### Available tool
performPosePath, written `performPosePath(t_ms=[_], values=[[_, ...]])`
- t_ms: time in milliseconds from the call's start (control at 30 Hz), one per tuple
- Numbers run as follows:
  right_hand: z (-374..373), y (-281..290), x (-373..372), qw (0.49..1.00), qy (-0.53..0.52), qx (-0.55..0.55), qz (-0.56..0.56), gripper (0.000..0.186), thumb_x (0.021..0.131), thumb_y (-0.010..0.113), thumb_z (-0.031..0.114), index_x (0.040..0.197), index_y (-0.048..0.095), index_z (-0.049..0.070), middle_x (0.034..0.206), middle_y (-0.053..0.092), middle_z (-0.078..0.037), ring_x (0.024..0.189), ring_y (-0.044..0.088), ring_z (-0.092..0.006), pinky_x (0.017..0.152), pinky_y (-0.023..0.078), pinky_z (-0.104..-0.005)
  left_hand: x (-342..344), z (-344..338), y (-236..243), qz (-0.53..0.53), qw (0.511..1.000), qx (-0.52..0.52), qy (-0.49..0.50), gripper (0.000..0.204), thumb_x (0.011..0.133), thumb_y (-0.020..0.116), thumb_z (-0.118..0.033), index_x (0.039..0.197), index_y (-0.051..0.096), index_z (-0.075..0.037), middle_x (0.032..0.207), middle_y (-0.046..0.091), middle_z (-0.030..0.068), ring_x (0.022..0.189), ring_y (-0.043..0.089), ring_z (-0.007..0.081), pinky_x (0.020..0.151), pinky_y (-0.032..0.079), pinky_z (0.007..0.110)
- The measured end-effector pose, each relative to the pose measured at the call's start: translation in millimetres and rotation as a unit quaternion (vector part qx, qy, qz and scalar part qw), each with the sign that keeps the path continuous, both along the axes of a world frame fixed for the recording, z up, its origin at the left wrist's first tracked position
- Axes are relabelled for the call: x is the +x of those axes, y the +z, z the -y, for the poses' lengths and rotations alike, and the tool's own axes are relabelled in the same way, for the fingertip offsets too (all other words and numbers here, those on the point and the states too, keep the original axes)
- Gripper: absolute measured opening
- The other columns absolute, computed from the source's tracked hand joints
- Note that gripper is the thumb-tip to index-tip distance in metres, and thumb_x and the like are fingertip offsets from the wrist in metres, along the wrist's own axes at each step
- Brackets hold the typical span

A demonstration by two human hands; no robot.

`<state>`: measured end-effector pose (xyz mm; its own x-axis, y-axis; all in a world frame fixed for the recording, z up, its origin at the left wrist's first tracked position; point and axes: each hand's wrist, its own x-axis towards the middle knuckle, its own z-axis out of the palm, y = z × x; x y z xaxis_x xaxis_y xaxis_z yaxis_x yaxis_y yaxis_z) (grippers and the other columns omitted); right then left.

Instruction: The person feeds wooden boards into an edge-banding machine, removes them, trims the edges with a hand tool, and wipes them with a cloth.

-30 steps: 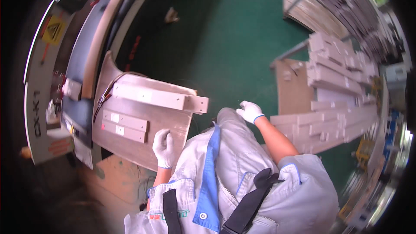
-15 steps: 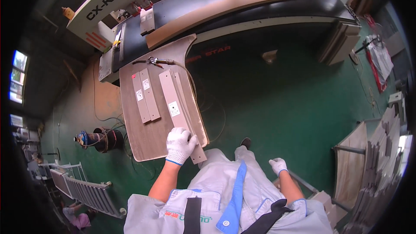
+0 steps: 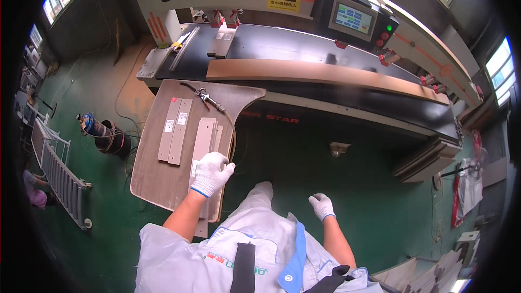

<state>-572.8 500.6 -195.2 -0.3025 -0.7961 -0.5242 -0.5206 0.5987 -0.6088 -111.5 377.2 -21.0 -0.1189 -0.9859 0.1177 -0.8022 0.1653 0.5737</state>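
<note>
My left hand point(image 3: 211, 174), in a white knit glove, is over a small pile of narrow grey-brown panels point(image 3: 203, 138) on a wooden table board point(image 3: 149, 176). Its fingers are curled closed, with nothing visible in them. The hand and wrist cover the middle of the pile, and whether they touch it I cannot tell. One panel end shows below my forearm, past the board's near edge. Left of the pile lie two labelled panels point(image 3: 175, 133) side by side. My right hand point(image 3: 322, 206), also gloved, hangs over the floor, loosely closed and without a visible object.
An air blow gun point(image 3: 208, 99) with a hose lies at the board's far end. Beyond stands a long machine with a black bed point(image 3: 271, 43), a long brown board point(image 3: 315, 73) and a control screen point(image 3: 353, 20). Stacked panels point(image 3: 429, 160) lean at right; a roller cart point(image 3: 59, 157) stands left.
My view has tilted up and turned, bringing the machine's screen into sight. The left hand has shifted along the pile, away from the panels' near end. The right hand remains by my side.
</note>
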Motion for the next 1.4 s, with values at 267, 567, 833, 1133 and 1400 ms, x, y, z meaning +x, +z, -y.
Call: performPosePath(t_ms=[267, 567, 833, 1133, 1400], values=[[128.2, -46.1, -85.6, 0.995, -0.084, 0.044, 0.007, 0.053, 0.097, 0.08, 0.03, 0.133, 0.074, -0.008, 0.102, 0.081, -0.015, 0.084, 0.076, -0.021, 0.08, 0.061, -0.0354, -58.0, 174.8, -5.3, -0.092, 0.995, -0.001, 0.029, 0.035, 0.092, 0.083, -0.032, 0.11, 0.08, -0.003, 0.113, 0.078, 0.0193, 0.109, 0.075, 0.0395, 0.1, 0.06, 0.047], [306.8, -34.2, -91.2, 0.994, -0.024, 0.074, 0.079, 0.05, 0.1, 0.08, 0.03, 0.131, 0.075, -0.009, 0.095, 0.079, -0.012, 0.076, 0.071, -0.0194, 0.072, 0.058, -0.0359, -80.6, 489.9, 57.1, -0.098, 0.965, -0.221, 0.106, 0.089, 0.091, 0.082, -0.038, 0.161, 0.046, 0.004, 0.165, 0.049, 0.0289, 0.151, 0.051, 0.0465, 0.125, 0.045, 0.051], [532.9, -2.9, -68.2, 0.978, 0.096, -0.157, 0.094, 0.037, 0.101, 0.074, 0.024, 0.121, 0.074, -0.006, 0.085, 0.073, -0.01, 0.07, 0.066, -0.0177, 0.064, 0.052, -0.0345, -64.5, 672.3, 78.6, -0.008, 0.942, -0.253, 0.22, 0.106, 0.09, 0.085, -0.037, 0.173, 0.028, -0.005, 0.171, 0.038, 0.0298, 0.151, 0.047, 0.0488, 0.123, 0.046, 0.053], [649.3, 107.3, 41.2, 0.91, 0.388, -0.145, 0.014, 0.049, 0.102, 0.074, 0.036, 0.133, 0.076, -0.003, 0.133, 0.077, -0.027, 0.129, 0.073, -0.0372, 0.111, 0.056, -0.0451, -50.7, 644.1, 112.7, 0.043, 0.954, -0.196, 0.223, 0.085, 0.091, 0.082, -0.034, 0.162, 0.047, -0.004, 0.167, 0.045, 0.026, 0.15, 0.048, 0.0473, 0.123, 0.046, 0.053], [693.2, 91.9, 178.2, 0.857, 0.471, -0.2, 0.058, 0.055, 0.102, 0.073, 0.039, 0.14, 0.071, 0.0, 0.134, 0.078, -0.022, 0.123, 0.076, -0.0358, 0.107, 0.059, -0.0445, -18.5, 403.4, -8.1, -0.073, 0.972, -0.043, 0.221, 0.069, 0.094, 0.078, -0.038, 0.151, 0.063, -0.003, 0.159, 0.058, 0.0233, 0.146, 0.057, 0.0426, 0.123, 0.048, 0.05]])
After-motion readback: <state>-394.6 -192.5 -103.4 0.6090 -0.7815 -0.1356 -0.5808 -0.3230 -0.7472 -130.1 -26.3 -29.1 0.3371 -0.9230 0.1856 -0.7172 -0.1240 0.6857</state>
